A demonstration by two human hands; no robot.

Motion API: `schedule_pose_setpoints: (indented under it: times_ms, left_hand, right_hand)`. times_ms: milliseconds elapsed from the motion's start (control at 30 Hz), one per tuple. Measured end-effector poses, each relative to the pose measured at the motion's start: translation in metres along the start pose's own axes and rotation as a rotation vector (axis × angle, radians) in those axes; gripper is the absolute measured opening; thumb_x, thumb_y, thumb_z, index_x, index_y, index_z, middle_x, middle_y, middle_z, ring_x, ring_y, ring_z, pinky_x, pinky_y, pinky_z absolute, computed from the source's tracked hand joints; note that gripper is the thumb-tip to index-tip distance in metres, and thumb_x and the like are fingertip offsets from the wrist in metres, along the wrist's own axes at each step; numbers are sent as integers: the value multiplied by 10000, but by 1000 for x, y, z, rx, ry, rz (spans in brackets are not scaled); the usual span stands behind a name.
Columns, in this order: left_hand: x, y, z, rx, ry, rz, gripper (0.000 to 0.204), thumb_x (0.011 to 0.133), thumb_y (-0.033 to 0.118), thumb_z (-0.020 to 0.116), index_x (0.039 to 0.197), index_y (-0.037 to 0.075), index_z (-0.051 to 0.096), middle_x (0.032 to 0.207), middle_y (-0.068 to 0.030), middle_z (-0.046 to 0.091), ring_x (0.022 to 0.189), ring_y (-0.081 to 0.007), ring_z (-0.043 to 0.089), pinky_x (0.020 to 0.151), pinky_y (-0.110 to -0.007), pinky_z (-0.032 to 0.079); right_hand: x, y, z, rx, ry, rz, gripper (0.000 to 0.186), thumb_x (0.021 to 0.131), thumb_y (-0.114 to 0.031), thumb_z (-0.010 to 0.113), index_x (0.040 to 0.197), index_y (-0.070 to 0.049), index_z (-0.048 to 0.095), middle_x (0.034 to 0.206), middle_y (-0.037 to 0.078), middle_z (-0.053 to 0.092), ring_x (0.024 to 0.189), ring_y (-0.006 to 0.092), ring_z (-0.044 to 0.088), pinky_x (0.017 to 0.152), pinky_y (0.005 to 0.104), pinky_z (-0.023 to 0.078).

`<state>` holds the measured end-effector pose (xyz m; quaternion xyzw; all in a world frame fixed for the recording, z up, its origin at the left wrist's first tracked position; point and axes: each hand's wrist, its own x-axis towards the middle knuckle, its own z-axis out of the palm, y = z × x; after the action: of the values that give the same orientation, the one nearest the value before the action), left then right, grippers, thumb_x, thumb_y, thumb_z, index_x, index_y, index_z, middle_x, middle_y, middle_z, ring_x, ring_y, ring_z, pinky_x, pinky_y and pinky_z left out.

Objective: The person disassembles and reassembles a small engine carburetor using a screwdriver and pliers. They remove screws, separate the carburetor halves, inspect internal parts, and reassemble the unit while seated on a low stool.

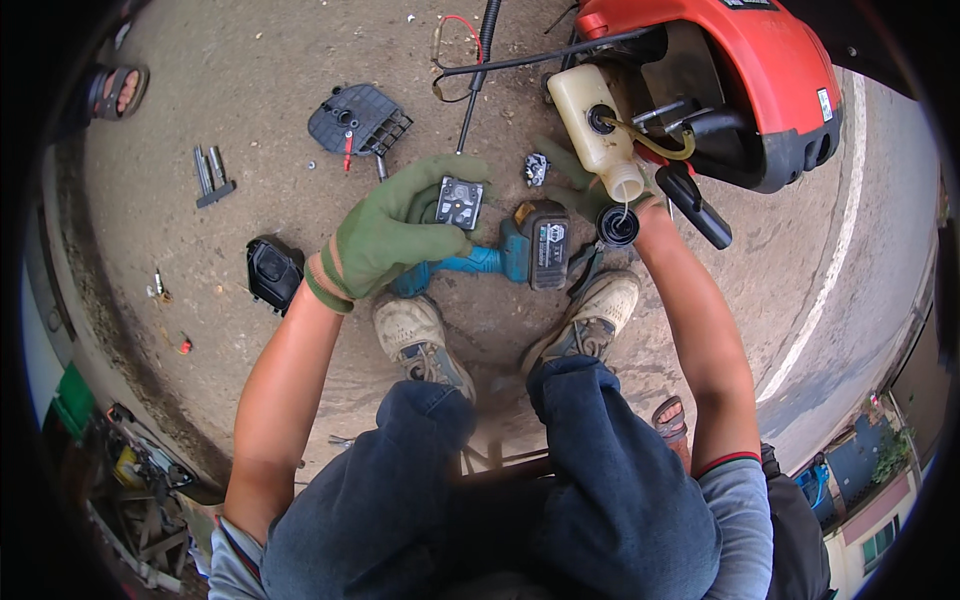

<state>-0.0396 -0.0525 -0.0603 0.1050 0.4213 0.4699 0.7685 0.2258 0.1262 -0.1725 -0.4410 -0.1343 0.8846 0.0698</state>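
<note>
My left hand [395, 225], in a green glove, holds a small square metal part [460, 203] above a teal cordless power tool [450, 262] with a battery pack [547, 245]. My gloved right hand [580, 180] is partly hidden behind a translucent plastic tank [585, 115] and a black round cup [617, 225] under the tank's neck; what it grips is unclear. A thin stream or tube runs from the neck into the cup. A small metal component [535, 170] lies beside my right fingers. The tank hangs from a red machine [760, 70] by hoses.
On the pavement [250, 380] lie a black plastic housing [355, 125], a black cover [272, 275], metal tools [215, 175] and small loose parts. A sandalled foot [115, 95] is upper left, another [668, 425] beside my right leg. A cable and rod run above my left hand.
</note>
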Motion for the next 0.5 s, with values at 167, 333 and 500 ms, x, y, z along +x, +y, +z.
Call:
schedule_pose_setpoints:
  times_ms: [167,333,500]
  left_hand:
    - [1,0,0,-5,-30,10,749,796,-65,702,1501,16,464,1413,-143,580,1157,-179,662,954,-322,591]
    - [-1,2,1,-67,-35,-5,794,778,-87,681,1526,0,427,1447,-171,558,1144,-189,677,957,-318,591]
    - [-1,2,2,-80,-65,9,809,783,-93,666,1541,-15,395,1472,-209,532,1190,-210,665,983,-324,584]
  right_hand:
    - [5,-14,12,214,-32,60,610,1010,-543,431,1549,-267,363,1515,99,446,1478,393,326,1092,762,230]
    - [11,-9,30,185,92,46,621,1034,-566,355,1589,-292,299,1588,85,372,1542,402,292,1127,823,154]
    - [16,4,12,402,102,12,549,1010,-471,561,1472,-175,538,1290,142,666,1168,325,671,971,617,509]
